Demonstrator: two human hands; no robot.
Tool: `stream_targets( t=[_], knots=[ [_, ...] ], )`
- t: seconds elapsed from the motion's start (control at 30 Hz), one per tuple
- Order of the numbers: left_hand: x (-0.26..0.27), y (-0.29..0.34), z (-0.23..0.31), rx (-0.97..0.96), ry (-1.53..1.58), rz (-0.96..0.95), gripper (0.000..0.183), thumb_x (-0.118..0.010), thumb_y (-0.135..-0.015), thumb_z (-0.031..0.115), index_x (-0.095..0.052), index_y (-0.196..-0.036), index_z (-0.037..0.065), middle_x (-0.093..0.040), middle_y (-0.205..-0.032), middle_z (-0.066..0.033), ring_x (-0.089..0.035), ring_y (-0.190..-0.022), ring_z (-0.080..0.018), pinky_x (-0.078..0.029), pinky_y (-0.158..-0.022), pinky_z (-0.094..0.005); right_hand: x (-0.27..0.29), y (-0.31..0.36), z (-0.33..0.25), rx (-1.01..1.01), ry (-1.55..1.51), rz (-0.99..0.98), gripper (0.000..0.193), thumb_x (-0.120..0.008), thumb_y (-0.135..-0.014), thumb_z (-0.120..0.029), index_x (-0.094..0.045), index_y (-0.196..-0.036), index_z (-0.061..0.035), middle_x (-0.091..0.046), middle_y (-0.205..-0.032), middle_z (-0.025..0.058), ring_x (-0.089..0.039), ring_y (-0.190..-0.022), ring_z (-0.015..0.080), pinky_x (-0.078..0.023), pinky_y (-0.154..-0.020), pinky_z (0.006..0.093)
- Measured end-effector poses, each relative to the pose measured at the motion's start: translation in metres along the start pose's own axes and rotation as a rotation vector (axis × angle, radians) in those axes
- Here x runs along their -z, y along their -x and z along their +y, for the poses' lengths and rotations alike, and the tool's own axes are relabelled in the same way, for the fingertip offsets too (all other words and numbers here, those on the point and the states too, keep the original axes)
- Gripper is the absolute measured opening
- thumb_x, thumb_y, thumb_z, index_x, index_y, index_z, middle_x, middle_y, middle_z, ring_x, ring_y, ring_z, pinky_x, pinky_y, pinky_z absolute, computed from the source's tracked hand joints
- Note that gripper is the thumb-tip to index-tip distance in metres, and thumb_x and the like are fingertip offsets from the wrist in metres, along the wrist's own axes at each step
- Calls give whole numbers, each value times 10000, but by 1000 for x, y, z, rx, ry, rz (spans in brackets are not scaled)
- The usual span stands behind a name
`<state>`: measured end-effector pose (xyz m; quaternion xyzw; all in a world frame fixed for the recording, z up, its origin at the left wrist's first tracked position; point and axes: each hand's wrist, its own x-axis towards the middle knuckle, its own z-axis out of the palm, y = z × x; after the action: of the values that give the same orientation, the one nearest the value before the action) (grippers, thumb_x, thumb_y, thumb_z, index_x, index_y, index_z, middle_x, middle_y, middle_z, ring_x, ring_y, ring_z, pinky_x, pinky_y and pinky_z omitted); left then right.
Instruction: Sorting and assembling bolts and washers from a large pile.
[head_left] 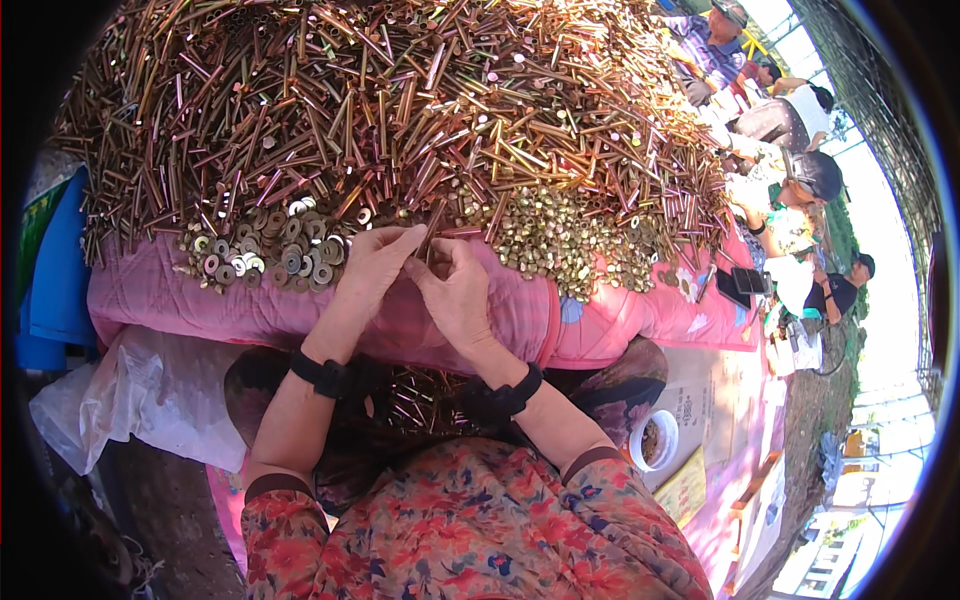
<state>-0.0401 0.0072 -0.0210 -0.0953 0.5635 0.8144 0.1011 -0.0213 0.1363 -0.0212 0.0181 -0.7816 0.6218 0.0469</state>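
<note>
- Centrally: one slim bolt (433, 230), coppery, tilted, its upper end leaning right; located between the two hands, at the fingertips, above the near edge of the heap. Whether a small part sits on it: too small to tell.
- Step in hand (judged): fingertip handling of this single piece, both hands at once.
- Next move (judged): would call for a steady pinch on the shank and fine finger motion, with little travel of the arms.
- Left hand (375, 268): to the bolt's left; fingertips drawn together, grasping the bolt from that side.
- Right hand (457, 295): to the bolt's right and below; thumb and forefinger pinching its lower part, other fingers curled.
- Washers (290, 255): flat, round, dull metal; a loose pile just left of the left hand.
- Nuts (545, 245): small, golden; a spread near the right hand, on its right.
- Bolt heap (370, 110): numerous, loose, in every direction; beyond both hands.
- Pink quilted cloth (200, 300): under the piles, folded over the near edge.
- Black wristbands (322, 376): one to each wrist.
- White tub (642, 441): lower right, brownish contents; well apart from the hands.
- Co-workers (812, 178): several, seated along the far right.
</note>
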Motion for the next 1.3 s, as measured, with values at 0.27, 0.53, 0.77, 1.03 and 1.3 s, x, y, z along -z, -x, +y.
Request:
stream_targets(
  t=[0.27,0.53,0.77,1.03,1.3],
  knots=[
    [2,19,6,11,30,82,277,-673,-786,83,-617,-1023,-49,-638,-779,-56,-588,-640,-99,-466,-545,-210,17,12,-2,160,-42,-300,330,-711,-752,-124,-572,-1020,9,-641,-843,129,-645,-762,213,-506,-669,308],
    [4,29,33,-206,27,233,158,-678,-799,84,-658,-936,8,-612,-675,-24,-566,-523,-82,-415,-419,-191,36,-21,-8,525,607,-12,206,-653,-782,-150,-631,-961,-50,-611,-854,97,-598,-793,252,-481,-705,345],
    [7,27,34,-270,97,265,164,-638,-863,161,-628,-955,25,-582,-674,-4,-539,-514,-64,-475,-448,-210,21,-28,-10,548,729,-104,178,-650,-754,-155,-644,-910,-70,-576,-878,87,-547,-869,281,-462,-751,371],
    [19,38,50,-240,195,336,228,-562,-921,231,-615,-1044,46,-468,-645,44,-347,-436,-19,-275,-376,-189,-18,-33,-16,537,741,-266,173,-691,-706,-190,-652,-805,-53,-543,-866,113,-534,-844,297,-451,-730,400],
    [28,35,37,-228,86,291,165,-612,-871,142,-644,-970,14,-560,-673,15,-438,-462,-16,-317,-389,-160,-25,-27,-17,601,782,-208,181,-696,-686,-165,-637,-797,-35,-548,-850,110,-539,-841,310,-443,-725,409]
  ],
)
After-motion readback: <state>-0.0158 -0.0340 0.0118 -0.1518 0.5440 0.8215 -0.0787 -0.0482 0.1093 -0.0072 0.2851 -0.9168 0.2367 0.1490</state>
